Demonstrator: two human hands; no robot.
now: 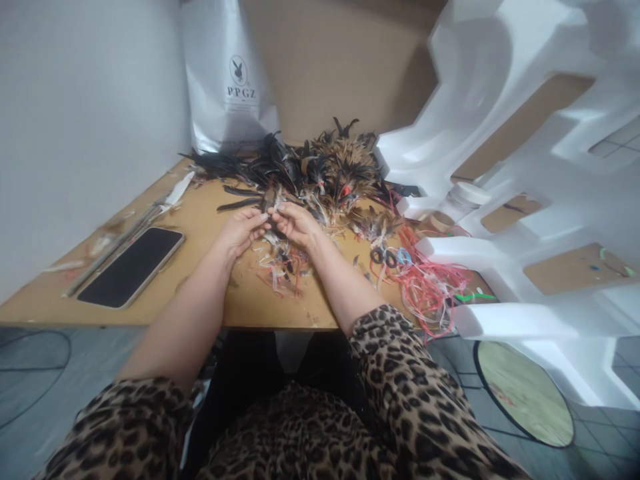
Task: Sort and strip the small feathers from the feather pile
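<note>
Close together over the middle of the wooden table, my left hand (pixel 243 230) and my right hand (pixel 296 224) meet at the fingertips. Both are closed in a pinch on a small brown feather (pixel 271 199) whose tip points away from me. Just behind it spreads a heap of feathers, with long black ones (pixel 285 163) at the left and centre and brown ones (pixel 353 160) at the right. Below my fingers lie white fluff and thin red scraps (pixel 285 270). The exact grip of each finger is too small to make out.
A phone (pixel 133 267) and a long thin bar (pixel 120 243) lie at the left. A white bag (pixel 230 80) stands behind the feathers. To the right are tape rings (pixel 385 257), tangled red strings (pixel 425 280) and white foam packing (pixel 530 320) rising beside the table.
</note>
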